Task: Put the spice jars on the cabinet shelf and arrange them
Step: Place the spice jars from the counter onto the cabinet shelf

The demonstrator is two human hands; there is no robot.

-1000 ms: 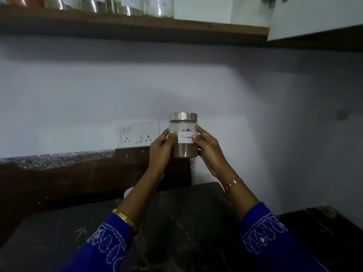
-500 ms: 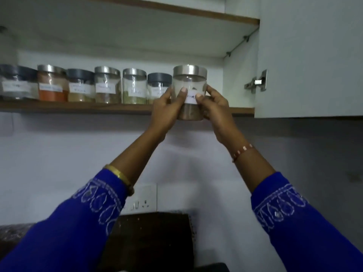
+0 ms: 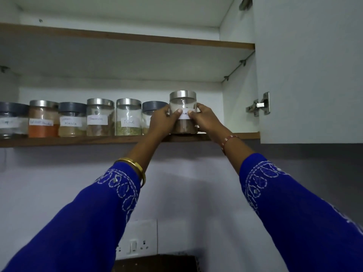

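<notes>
A clear spice jar (image 3: 183,103) with a steel lid, a white label and brown powder rests on the front edge of the wooden cabinet shelf (image 3: 78,140). My left hand (image 3: 162,122) grips its left side and my right hand (image 3: 204,119) grips its right side. To its left stands a row of several labelled jars. Nearest is a grey-lidded jar (image 3: 152,107), partly hidden by my left hand, then a steel-lidded jar of green seeds (image 3: 128,116) and further jars out to the left edge.
The open white cabinet door (image 3: 310,69) with its hinge (image 3: 259,105) hangs just right of the shelf. An upper shelf (image 3: 127,37) runs above the jars. A wall socket (image 3: 138,240) sits low between my arms.
Both hands have lifted the jar from in front of the socket up to the shelf and set it down at the right end of the row. The view tilted upward.
</notes>
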